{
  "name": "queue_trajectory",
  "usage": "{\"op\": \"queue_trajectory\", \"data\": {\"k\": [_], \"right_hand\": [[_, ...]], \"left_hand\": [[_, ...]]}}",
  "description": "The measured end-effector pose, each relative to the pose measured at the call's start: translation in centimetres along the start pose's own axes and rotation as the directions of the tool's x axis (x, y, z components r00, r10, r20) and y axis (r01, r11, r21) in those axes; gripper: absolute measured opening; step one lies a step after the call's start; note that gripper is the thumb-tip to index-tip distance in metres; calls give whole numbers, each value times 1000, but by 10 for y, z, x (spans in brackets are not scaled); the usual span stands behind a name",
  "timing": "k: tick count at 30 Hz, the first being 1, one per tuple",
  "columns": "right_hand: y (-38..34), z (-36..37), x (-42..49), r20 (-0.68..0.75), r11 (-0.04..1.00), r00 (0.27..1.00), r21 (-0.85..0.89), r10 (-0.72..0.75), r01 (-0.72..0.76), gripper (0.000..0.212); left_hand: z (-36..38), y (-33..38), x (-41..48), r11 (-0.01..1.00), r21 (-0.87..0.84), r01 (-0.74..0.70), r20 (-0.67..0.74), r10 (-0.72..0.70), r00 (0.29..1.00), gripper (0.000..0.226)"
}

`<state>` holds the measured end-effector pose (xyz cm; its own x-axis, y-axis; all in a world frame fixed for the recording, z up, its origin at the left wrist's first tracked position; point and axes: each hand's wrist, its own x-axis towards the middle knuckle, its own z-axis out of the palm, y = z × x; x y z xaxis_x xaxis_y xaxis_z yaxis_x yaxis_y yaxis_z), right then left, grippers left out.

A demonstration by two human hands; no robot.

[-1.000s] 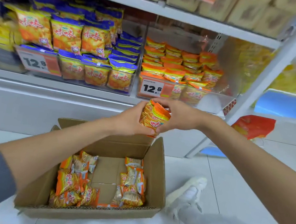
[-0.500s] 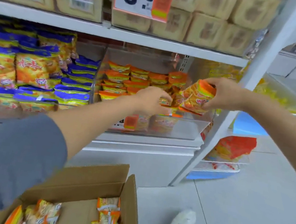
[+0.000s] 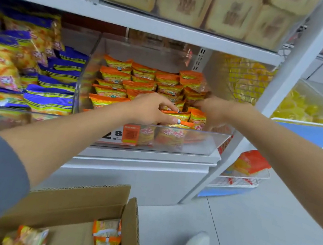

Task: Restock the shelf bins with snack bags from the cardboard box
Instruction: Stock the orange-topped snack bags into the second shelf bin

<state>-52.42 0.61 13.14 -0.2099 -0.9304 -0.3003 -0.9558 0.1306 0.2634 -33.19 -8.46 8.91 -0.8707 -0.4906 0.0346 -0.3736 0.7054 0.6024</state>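
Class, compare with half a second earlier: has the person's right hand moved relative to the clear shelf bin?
Yes. The right hand has dropped from above the right edge of the clear bin down into it, among the orange snack bags.

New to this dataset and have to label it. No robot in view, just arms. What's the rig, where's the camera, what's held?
There is no machine. A person works with bare hands, and one wide-angle camera worn on their head looks forward and down, so every picture is their own view. The left hand and right hand both reach into a clear shelf bin stocked with orange snack bags. The left hand pinches one front-row bag between thumb and fingers. The right hand is blurred, its fingers down among the bags, so I cannot tell whether it holds one. At bottom left is the open cardboard box, with more such bags inside. The neighbouring bin holds blue-topped bags. A price tag sits on the bin's front.
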Motion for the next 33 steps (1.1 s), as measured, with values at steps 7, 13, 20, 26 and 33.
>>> {"op": "queue_trajectory", "data": {"k": [7,13,20,26,33], "right_hand": [[-6,4,-10,-58,966,992,240,110,-93,75],[-11,-8,-28,-44,938,988,323,150,-128,83],[-72,-14,-94,-430,813,862,581,269,36,24],[-187,43,-118,-312,726,950,659,22,199,15],[-295,164,-79,51,665,978,741,-200,98,24]], "left_hand": [[0,1,0,1000,0,15,1,-15,1000,52],[-7,14,-18,1000,-4,-6,-173,5,985,42],[-8,27,-110,999,18,-35,-445,40,895,13],[32,-53,-230,951,-120,285,-242,-307,920,13],[95,-160,-341,730,-263,631,-46,-662,748,15]]}}
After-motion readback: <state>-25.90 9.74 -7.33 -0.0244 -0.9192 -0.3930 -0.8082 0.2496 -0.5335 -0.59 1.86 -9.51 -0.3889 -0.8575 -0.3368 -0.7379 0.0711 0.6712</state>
